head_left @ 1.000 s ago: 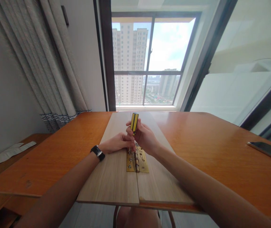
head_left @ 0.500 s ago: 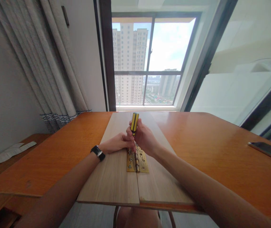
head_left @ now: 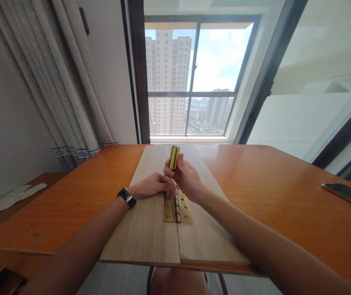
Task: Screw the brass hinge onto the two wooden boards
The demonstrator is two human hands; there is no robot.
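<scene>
My right hand (head_left: 187,174) is closed round the yellow and black handle of a screwdriver (head_left: 174,158), held upright over the far end of a brass hinge (head_left: 185,211). Close beside it, my left hand (head_left: 158,183) rests at the hinge's far left, its fingers pinched together near the tool's lower end; whatever they grip is hidden. The hinge lies opened flat across the seam between two pale wooden boards (head_left: 144,241). Screws (head_left: 168,206) stand in holes of its left leaf, while holes show in the right leaf. The screwdriver's tip is out of sight behind the fingers.
Under the boards is an orange-brown wooden table (head_left: 255,180). A dark flat phone-like object (head_left: 347,196) lies at its right edge. White paper or cloth (head_left: 12,198) is at the far left, below a grey curtain (head_left: 80,82). A window (head_left: 193,78) stands beyond the table.
The screwdriver handle has turned slightly within my right hand, and the fingers have shifted a little around it. My left hand stays almost where it was, as do the hinge and boards.
</scene>
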